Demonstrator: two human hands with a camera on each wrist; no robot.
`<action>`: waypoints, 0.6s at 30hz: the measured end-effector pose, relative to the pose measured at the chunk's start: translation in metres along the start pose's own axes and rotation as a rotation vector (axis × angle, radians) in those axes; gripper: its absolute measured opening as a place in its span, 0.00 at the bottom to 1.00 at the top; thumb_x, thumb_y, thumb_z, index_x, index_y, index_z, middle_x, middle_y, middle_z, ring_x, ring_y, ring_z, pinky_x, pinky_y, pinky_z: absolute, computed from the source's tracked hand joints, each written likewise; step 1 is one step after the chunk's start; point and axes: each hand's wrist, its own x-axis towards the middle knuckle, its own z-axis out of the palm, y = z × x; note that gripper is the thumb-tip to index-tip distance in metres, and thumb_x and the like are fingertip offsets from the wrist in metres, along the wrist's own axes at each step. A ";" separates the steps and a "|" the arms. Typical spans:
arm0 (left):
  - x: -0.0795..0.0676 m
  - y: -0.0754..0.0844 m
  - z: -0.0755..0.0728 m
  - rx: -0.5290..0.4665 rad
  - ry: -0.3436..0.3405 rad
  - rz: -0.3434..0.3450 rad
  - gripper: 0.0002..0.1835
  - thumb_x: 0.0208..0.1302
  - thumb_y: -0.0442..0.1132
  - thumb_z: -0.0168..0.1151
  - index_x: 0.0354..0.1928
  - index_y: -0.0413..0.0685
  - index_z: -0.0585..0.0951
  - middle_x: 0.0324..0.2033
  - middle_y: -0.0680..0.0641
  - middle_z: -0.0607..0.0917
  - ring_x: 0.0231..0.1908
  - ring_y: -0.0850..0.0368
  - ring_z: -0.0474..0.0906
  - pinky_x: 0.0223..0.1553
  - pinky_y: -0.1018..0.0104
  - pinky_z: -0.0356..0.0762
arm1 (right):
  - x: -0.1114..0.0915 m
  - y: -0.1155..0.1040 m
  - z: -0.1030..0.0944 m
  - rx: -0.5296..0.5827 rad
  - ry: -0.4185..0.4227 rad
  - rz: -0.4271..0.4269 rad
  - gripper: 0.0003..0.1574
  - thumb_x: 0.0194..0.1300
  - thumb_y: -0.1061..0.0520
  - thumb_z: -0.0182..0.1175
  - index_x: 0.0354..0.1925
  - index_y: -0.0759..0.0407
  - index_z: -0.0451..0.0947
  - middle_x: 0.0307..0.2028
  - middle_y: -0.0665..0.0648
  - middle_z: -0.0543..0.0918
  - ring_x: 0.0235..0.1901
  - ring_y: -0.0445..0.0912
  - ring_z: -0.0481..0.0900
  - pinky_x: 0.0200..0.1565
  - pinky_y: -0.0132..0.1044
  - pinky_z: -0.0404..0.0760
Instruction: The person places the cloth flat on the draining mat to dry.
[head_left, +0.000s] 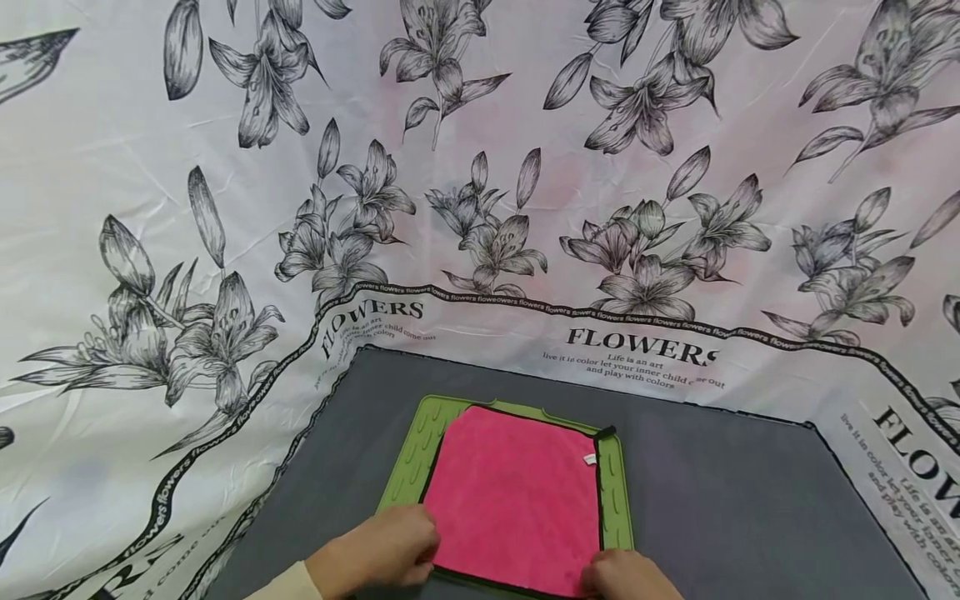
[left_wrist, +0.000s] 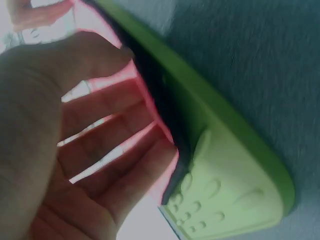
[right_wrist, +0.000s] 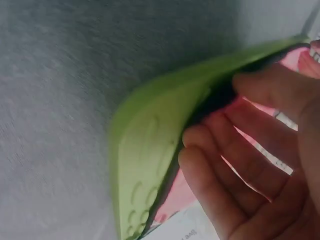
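A pink cloth [head_left: 517, 500] with black edging and a small white tag lies spread over a green ridged mat [head_left: 617, 500]. My left hand [head_left: 386, 546] pinches the cloth's near left edge. In the left wrist view, the thumb of that hand [left_wrist: 75, 125] meets the black edging while the other fingers reach under the pink fabric. At the near right corner my right hand [head_left: 626, 577] grips the cloth, partly cut off by the bottom of the head view. Its thumb and fingers [right_wrist: 260, 145] come together at the edging in the right wrist view.
Beneath the mat is a dark grey surface [head_left: 720, 500], extending to both sides. White fabric [head_left: 480, 200] printed with black flowers and lettering rises around its back and sides. A black loop [head_left: 604, 433] sticks out at the cloth's far right corner.
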 end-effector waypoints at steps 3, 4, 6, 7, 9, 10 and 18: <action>-0.001 -0.008 -0.003 -0.048 0.016 0.000 0.17 0.60 0.34 0.76 0.21 0.55 0.78 0.17 0.65 0.66 0.23 0.75 0.52 0.25 0.81 0.52 | -0.001 0.000 -0.002 -0.020 0.004 -0.026 0.22 0.62 0.55 0.73 0.18 0.43 0.73 0.20 0.36 0.59 0.23 0.34 0.55 0.24 0.32 0.61; 0.001 -0.011 -0.005 -0.058 0.013 -0.025 0.14 0.61 0.35 0.76 0.23 0.55 0.81 0.18 0.64 0.71 0.23 0.75 0.55 0.25 0.81 0.55 | 0.000 0.000 -0.004 -0.034 0.015 -0.042 0.22 0.62 0.56 0.73 0.18 0.42 0.74 0.19 0.36 0.60 0.23 0.33 0.55 0.24 0.32 0.61; 0.004 -0.018 -0.011 -0.055 -0.002 -0.093 0.10 0.65 0.36 0.75 0.27 0.54 0.85 0.22 0.60 0.80 0.24 0.73 0.63 0.27 0.79 0.62 | 0.000 0.003 -0.010 -0.065 0.044 -0.077 0.23 0.62 0.59 0.73 0.17 0.42 0.74 0.19 0.35 0.61 0.22 0.32 0.56 0.24 0.30 0.62; 0.006 -0.021 -0.014 -0.054 -0.008 -0.126 0.08 0.66 0.36 0.75 0.30 0.54 0.86 0.25 0.58 0.83 0.25 0.72 0.66 0.28 0.78 0.66 | 0.001 0.004 -0.013 -0.092 0.068 -0.101 0.24 0.62 0.61 0.72 0.17 0.41 0.73 0.19 0.35 0.61 0.22 0.31 0.56 0.24 0.29 0.62; 0.011 -0.028 -0.020 -0.048 -0.014 -0.184 0.04 0.68 0.37 0.74 0.34 0.52 0.89 0.29 0.56 0.87 0.27 0.72 0.72 0.30 0.75 0.72 | 0.004 0.007 -0.020 -0.137 0.123 -0.147 0.25 0.61 0.63 0.73 0.17 0.41 0.74 0.18 0.35 0.62 0.21 0.30 0.57 0.25 0.28 0.63; 0.013 -0.031 -0.023 -0.045 -0.009 -0.199 0.03 0.68 0.36 0.74 0.35 0.50 0.89 0.29 0.54 0.88 0.26 0.71 0.73 0.30 0.73 0.74 | 0.006 0.008 -0.023 -0.154 0.146 -0.158 0.24 0.61 0.63 0.73 0.18 0.40 0.75 0.18 0.35 0.64 0.21 0.30 0.58 0.25 0.27 0.64; 0.033 -0.058 -0.031 0.014 0.035 -0.258 0.10 0.69 0.38 0.76 0.49 0.44 0.92 0.33 0.49 0.92 0.28 0.66 0.79 0.36 0.65 0.85 | 0.029 0.021 -0.053 -0.226 0.268 -0.182 0.08 0.61 0.64 0.76 0.38 0.52 0.93 0.33 0.47 0.92 0.32 0.40 0.89 0.33 0.37 0.87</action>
